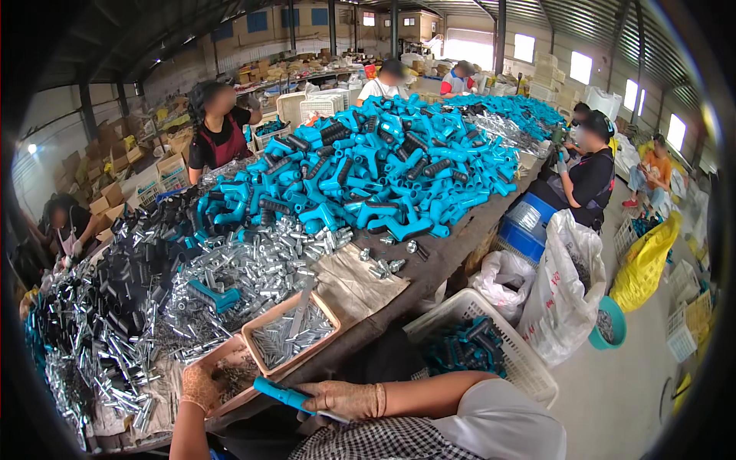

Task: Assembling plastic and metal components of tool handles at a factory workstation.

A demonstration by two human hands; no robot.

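In my right hand, gloved in a tan patterned glove, is a teal plastic tool housing, shaped like a pistol grip; the fingers are wrapped round its near end. My left hand, in a similar glove, reaches into a pinkish tray of small dark parts. Its fingers are bent together among them, and whatever they pinch is hidden. Beside that tray stands a second tray with silver pins and a flat metal strip lying across it.
A large heap of teal housings covers the bench, with silver metal parts and black parts nearer me. Right of me are a white crate of housings, a white sack and a teal basin. Several people work around the bench.
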